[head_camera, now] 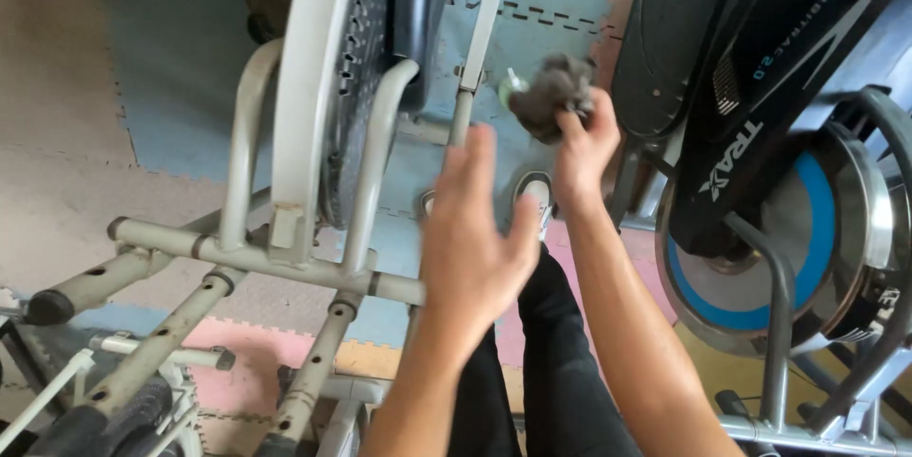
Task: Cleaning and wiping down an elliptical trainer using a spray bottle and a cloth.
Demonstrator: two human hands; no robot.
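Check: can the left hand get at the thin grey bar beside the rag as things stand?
Probably yes. The left hand is open and empty, just below the thin grey bar, with nothing between them. The right hand holds the grey rag off to the bar's side.

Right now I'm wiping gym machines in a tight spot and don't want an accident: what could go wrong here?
The right hand grips a grey rag close to the thin bar, so loose cloth might snag there. The left hand hangs open beside the grey frame, where fingers could get pinched in its joints. The black machine crowds the right side, so an elbow may knock it.
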